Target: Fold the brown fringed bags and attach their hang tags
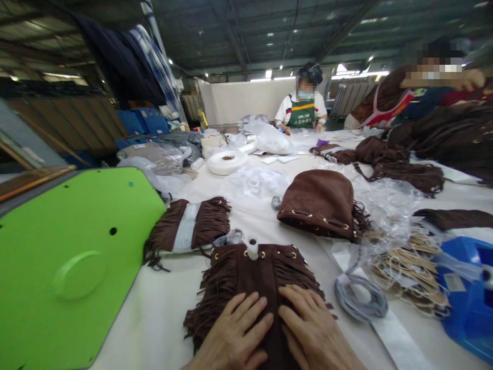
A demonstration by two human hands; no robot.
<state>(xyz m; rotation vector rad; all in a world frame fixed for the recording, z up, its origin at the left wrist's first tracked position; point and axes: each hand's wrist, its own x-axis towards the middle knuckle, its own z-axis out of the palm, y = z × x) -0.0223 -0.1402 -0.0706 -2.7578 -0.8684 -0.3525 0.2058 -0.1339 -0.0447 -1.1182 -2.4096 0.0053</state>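
Note:
A dark brown fringed bag [254, 275] with metal eyelets along its top edge lies flat in front of me. My left hand [236, 331] rests on its lower left part, fingers stretched out. On the right side of the same bag, my right hand [310, 326] lies flat with fingers extended. A small white piece with a dark tip [252, 250] sits at the bag's top edge. Beyond it are another brown bag [318, 198], lying with its eyelet rim toward me, and a fringed bag with a pale band [188, 226] to the left.
A bright green board [77, 257] fills the left side. To the right lie a coiled grey cord [360, 298], a heap of tan tags [410, 275] and a blue container [468, 303]. A white roll [227, 162], plastic bags and two people stand farther back.

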